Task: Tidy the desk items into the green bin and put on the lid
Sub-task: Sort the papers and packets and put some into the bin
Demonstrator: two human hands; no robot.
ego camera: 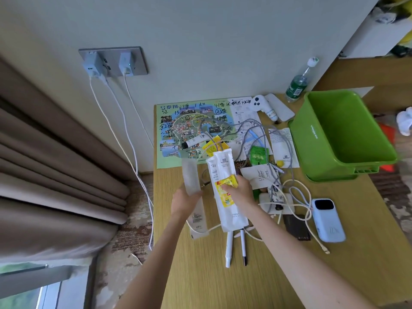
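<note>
The green bin (341, 132) stands open and empty at the desk's back right, sitting on its green lid (330, 175). My right hand (242, 192) grips a bundle of long white sachets (223, 172) together with a yellow packet (225, 190), held above the desk's middle. My left hand (185, 200) holds a translucent white sachet (190, 175) just left of that bundle. Loose items lie between the hands and the bin: a white tube (196, 140), a green packet (258, 155), grey cables (256, 132) and a card (259, 175).
A map sheet (176, 121) covers the desk's back left. A pale blue power bank (327, 219), a dark wallet (296, 226), a cream cable (296, 197), two pens (236, 248), a white controller (263, 107) and a water bottle (297, 84) lie around. Charger cords (124, 139) hang left of the desk.
</note>
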